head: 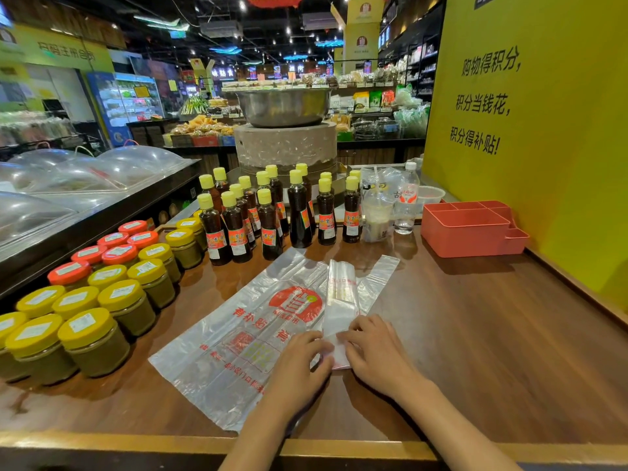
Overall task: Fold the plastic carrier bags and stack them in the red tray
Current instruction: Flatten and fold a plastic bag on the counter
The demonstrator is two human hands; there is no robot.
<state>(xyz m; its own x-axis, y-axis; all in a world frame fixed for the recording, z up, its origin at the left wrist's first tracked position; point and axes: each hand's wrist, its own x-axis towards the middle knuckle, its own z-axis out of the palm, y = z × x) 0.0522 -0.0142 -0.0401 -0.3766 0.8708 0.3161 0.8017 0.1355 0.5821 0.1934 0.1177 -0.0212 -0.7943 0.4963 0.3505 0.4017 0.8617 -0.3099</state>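
Folding step under way: left hand (303,356) and right hand (372,345), fingers loosely curled, press the near end of a narrow folded translucent plastic strip (341,294) lying on a flat printed clear carrier bag (238,341) on the brown wooden counter (492,334). Pinch or press, cannot tell. Next, probably: fold the strip shorter, then carry it to the red compartmented plastic tray (465,232), well apart at far right.
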